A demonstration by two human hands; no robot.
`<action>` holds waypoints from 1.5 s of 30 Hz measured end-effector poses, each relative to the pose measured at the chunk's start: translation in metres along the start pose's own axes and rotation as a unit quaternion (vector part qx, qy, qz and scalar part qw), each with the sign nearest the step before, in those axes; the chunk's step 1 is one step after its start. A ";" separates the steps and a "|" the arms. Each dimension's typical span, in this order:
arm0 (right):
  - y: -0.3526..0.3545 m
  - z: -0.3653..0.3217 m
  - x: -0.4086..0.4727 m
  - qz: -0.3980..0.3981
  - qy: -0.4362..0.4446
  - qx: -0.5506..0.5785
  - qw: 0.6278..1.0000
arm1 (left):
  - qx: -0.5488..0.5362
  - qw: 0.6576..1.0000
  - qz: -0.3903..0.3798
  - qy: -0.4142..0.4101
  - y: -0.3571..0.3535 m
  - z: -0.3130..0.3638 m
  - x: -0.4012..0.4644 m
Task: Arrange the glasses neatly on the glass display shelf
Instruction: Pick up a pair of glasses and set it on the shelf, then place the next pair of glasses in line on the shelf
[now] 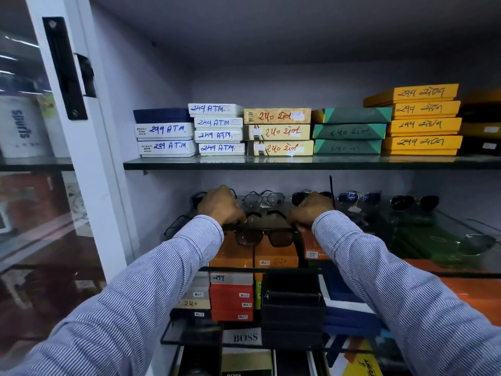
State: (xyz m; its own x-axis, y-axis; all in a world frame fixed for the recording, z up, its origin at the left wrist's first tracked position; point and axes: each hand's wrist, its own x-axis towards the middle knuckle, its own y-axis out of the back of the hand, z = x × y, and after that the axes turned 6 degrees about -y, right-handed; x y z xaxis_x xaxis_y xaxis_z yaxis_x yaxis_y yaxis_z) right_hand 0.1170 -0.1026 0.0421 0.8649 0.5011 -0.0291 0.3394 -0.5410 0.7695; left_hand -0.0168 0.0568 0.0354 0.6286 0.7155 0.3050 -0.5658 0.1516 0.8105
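A pair of dark-framed sunglasses (264, 236) with brownish lenses sits at the front of the glass display shelf (447, 272). My left hand (221, 206) grips its left side and my right hand (309, 210) grips its right side. Behind them, along the back of the shelf, stands a row of other glasses: clear aviators (263, 199), a blue-lensed pair (357, 198) and a dark pair (414, 202). A thin-framed pair (176, 225) lies at the far left, and another metal pair (473, 244) lies at the right front.
The upper glass shelf (271, 163) holds stacks of labelled white, yellow, green and orange boxes (276, 131). Below the display shelf are orange and red boxes (231, 299), a black case (292, 302) and a BOSS box (244, 337). An open cabinet door frame (81, 158) stands at the left.
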 end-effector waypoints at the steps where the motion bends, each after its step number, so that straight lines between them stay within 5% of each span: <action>1: -0.001 0.000 0.002 0.002 0.001 -0.002 1.000 | 0.010 1.000 -0.002 -0.003 -0.001 0.000 0.001; 18: -0.001 0.009 0.011 0.032 0.053 -0.001 0.998 | 0.082 0.996 -0.028 -0.023 0.002 0.000 0.000; 23: 0.038 0.052 0.004 0.110 0.066 0.072 0.989 | 0.072 0.988 0.041 -0.129 0.002 0.014 -0.020; 28: 0.054 0.088 0.012 0.225 0.059 0.058 0.971 | 0.050 0.966 0.027 -0.250 -0.010 0.056 -0.037; 36: 0.026 0.093 0.026 0.165 0.082 0.010 0.983 | 0.108 0.951 0.009 -0.291 -0.044 0.101 -0.037; 45: 0.024 0.098 0.042 0.170 0.105 0.045 0.979 | 0.103 0.964 0.014 -0.244 -0.068 0.114 -0.023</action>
State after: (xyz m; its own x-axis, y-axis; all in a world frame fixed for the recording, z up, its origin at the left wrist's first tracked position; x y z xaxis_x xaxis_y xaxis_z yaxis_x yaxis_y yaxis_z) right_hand 0.1973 -0.1610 -0.0033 0.8411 0.4046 0.3590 0.0840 -0.7534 0.6522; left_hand 0.0681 -0.0475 0.0304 0.8196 0.3043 0.4855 -0.4989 -0.0380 0.8658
